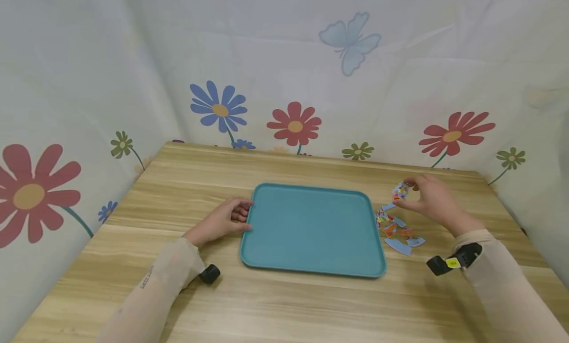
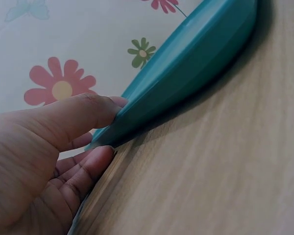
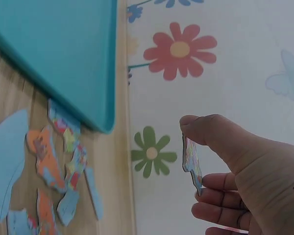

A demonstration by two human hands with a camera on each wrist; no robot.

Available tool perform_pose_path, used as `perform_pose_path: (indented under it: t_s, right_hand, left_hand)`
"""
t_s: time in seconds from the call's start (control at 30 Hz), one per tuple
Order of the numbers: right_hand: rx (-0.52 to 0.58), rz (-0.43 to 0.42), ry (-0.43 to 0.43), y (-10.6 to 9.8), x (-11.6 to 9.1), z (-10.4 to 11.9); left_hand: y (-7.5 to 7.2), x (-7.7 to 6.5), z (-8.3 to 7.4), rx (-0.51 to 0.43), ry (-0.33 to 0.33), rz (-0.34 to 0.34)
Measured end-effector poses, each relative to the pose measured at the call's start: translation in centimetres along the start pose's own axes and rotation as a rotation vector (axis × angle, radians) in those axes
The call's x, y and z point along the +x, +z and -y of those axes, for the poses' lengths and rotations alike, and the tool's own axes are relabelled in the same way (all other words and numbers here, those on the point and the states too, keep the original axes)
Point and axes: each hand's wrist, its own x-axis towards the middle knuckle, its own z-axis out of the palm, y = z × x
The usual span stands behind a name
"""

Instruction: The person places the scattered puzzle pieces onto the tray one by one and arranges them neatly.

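Observation:
On the wooden table lies a teal rectangular tray. My left hand grips its left edge; in the left wrist view the thumb lies against the rim and the other fingers are curled by the side wall. To the right of the tray, my right hand holds a colourful puzzle piece up off the table. The right wrist view shows this piece edge-on, pinched between thumb and fingers. Several loose puzzle pieces, blue, orange and multicoloured, are spread beside the tray's right edge, some overlapping.
A white cloth printed with flowers and a butterfly hangs behind the table and along its sides. Black wrist devices sit on both forearms, close above the tabletop.

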Motion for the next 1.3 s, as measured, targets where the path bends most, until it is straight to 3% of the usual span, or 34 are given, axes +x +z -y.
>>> perform_pose_path:
  t_s: [0.37, 0.93, 1.3]
  right_hand:
    - [0.027, -0.026, -0.068, -0.1, 0.7, 3.1]
    - [0.052, 0.027, -0.137, 2.6, 2.8, 6.9]
    - [0.154, 0.047, -0.187, 4.3, 3.5, 9.2]
  left_hand:
    - [0.1, 0.1, -0.1, -0.029, -0.011, 0.004]
    - [0.1, 0.2, 0.3, -0.044, 0.000, 0.000]
    - [0.1, 0.1, 0.1, -0.050, 0.008, -0.003]
